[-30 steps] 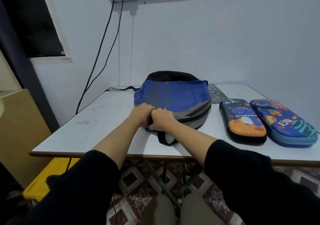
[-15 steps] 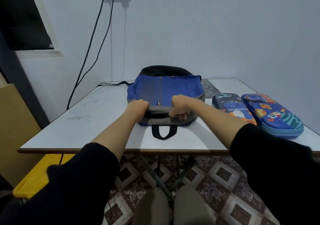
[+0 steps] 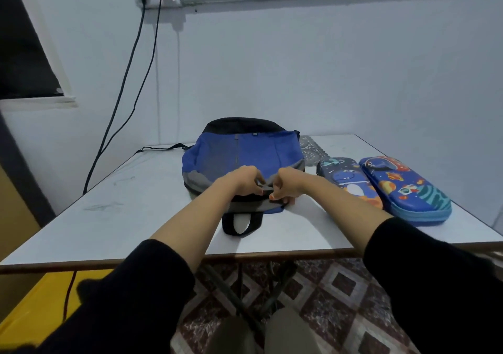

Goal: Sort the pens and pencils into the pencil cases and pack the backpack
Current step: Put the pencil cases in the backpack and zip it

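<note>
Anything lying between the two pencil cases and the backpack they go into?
Nothing lies on the table between them; the dark blue case sits just right of the backpack. The left hand and right hand grip its near edge.

My blue backpack [image 3: 245, 153], black at the far end and grey near me, lies flat with its carry loop [image 3: 228, 224] toward me. Just right of it lie the dark pencil case [image 3: 345, 180] and then the blue pencil case [image 3: 405, 190], both closed
</note>
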